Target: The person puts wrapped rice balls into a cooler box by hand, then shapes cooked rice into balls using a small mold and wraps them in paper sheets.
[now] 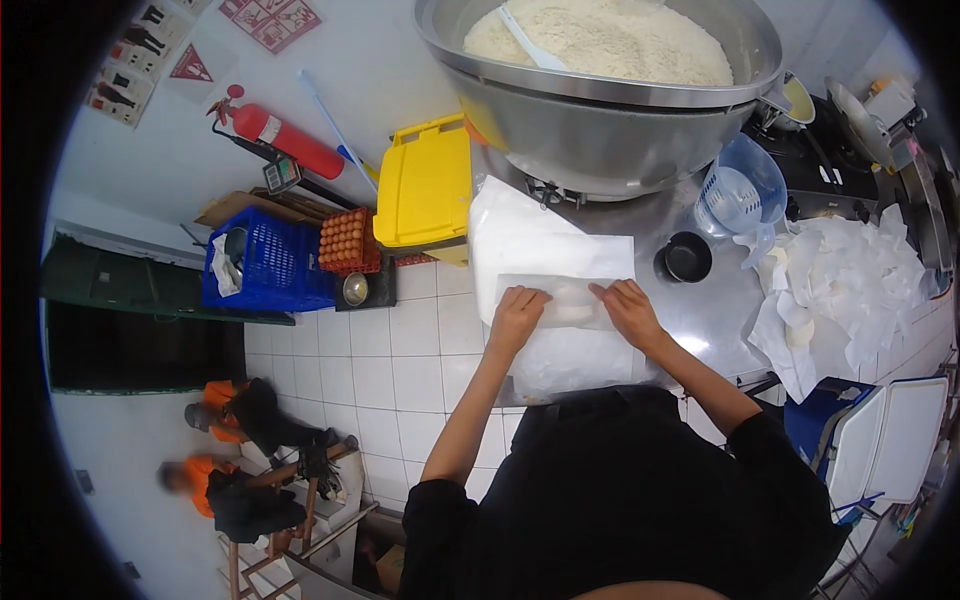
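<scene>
On the steel table (690, 335) in front of me, both hands pinch a translucent white paper sheet (520, 287) folded over a pale, soft-looking lump (572, 312). My left hand (520, 312) has its fingers closed at the sheet's left side. Its right side is held by my right hand (628, 308), fingers bent and closed. What the lump is made of cannot be made out through the paper. More white paper sheets (520, 215) lie flat under and behind my hands.
A large steel bowl (620, 145) of pale crumbly stuff, with a white scoop (530, 40), stands at the back. To the right are a black bowl (688, 257), a clear plastic jug (745, 190) and a heap of paper-wrapped pieces (850, 280). A yellow bin (425, 185) stands left; two people sit lower left.
</scene>
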Action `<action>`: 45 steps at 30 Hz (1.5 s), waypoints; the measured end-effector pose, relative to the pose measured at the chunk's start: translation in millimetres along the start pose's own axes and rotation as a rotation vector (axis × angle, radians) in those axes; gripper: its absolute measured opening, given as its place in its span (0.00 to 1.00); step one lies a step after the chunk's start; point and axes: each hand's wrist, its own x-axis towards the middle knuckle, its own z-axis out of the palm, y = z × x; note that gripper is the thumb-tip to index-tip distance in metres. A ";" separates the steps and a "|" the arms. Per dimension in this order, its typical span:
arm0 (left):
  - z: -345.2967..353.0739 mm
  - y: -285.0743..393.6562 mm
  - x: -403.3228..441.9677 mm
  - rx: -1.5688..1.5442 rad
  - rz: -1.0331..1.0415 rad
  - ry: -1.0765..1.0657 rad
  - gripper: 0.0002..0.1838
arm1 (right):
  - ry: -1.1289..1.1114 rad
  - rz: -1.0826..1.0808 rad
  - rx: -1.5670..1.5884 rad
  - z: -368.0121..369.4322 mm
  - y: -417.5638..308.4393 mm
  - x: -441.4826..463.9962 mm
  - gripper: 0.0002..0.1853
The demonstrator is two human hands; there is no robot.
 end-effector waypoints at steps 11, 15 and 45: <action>0.5 -6.3 -17.6 0.065 0.098 0.011 0.06 | -0.042 -0.037 0.192 -1.8 22.3 -20.3 0.17; 21.5 -24.6 -34.8 -0.158 -0.074 -0.091 0.09 | -0.091 0.055 0.261 9.8 23.1 -17.4 0.18; 7.0 -20.4 5.1 -0.285 -0.278 -0.354 0.08 | 0.150 0.486 0.318 3.6 -18.1 10.0 0.30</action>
